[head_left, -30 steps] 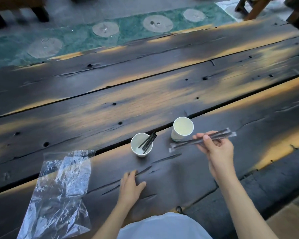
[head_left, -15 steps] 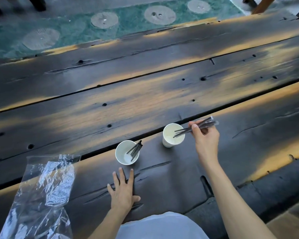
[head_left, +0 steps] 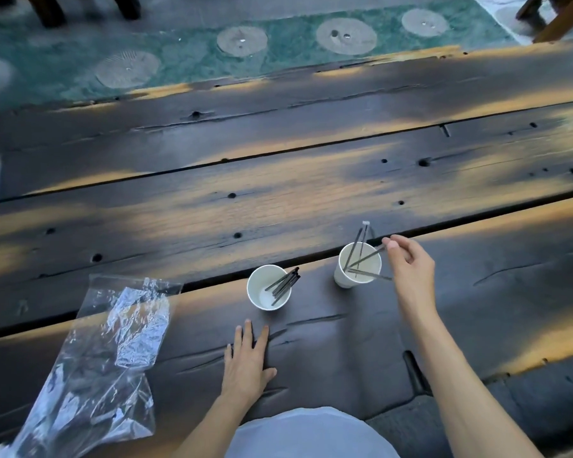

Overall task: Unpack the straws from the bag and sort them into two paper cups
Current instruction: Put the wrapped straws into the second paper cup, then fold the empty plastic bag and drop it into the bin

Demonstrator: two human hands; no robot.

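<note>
Right hand (head_left: 411, 269): just right of the right cup, fingers curled, thumb and forefinger pinched at the top end of one straw that leans out of that cup.
Left hand (head_left: 247, 363): flat on the table, palm down, fingers spread, holding nothing, near side of the left cup.
Right cup (head_left: 358, 267): upright, holds several wrapped straws (head_left: 361, 249) fanning out over its rim.
Left cup (head_left: 268, 287): upright, holds a bunch of black straws (head_left: 285, 284) leaning to the right.
Bag (head_left: 100, 358): clear plastic, crumpled, lying flat at the near left.
Table (head_left: 278, 193): dark weathered planks.
</note>
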